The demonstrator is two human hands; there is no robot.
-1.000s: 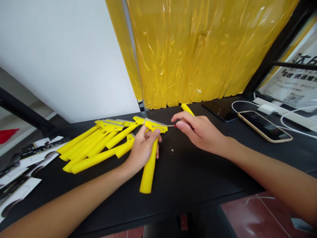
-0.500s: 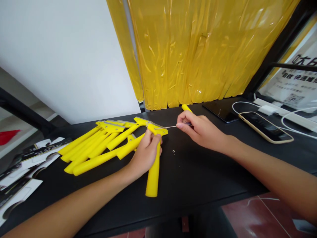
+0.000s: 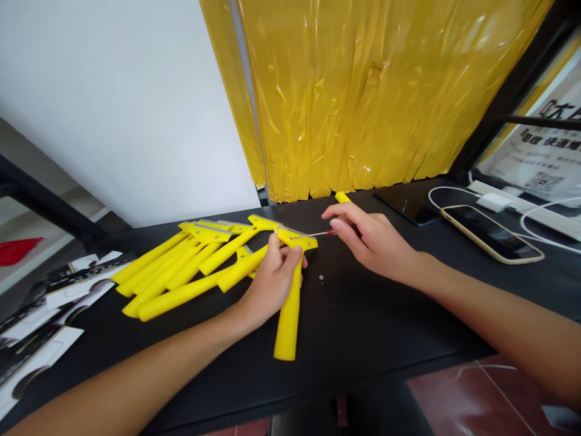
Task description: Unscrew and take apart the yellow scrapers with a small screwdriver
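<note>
Your left hand (image 3: 275, 275) clamps the yellow scraper (image 3: 287, 327) just below its head, thumb on top, and your right hand (image 3: 374, 239) pinches the screwdriver (image 3: 315, 234) at its red end, shaft reaching the scraper's head from the right; tip seating too small to judge. Advise bracing the head and turning with light, even pressure. Piled scrapers (image 3: 181, 272) crowd the scraper's left, a small ring (image 3: 321, 277) lies right of it, and bare desk (image 3: 372, 327) opens beyond that ring.
</note>
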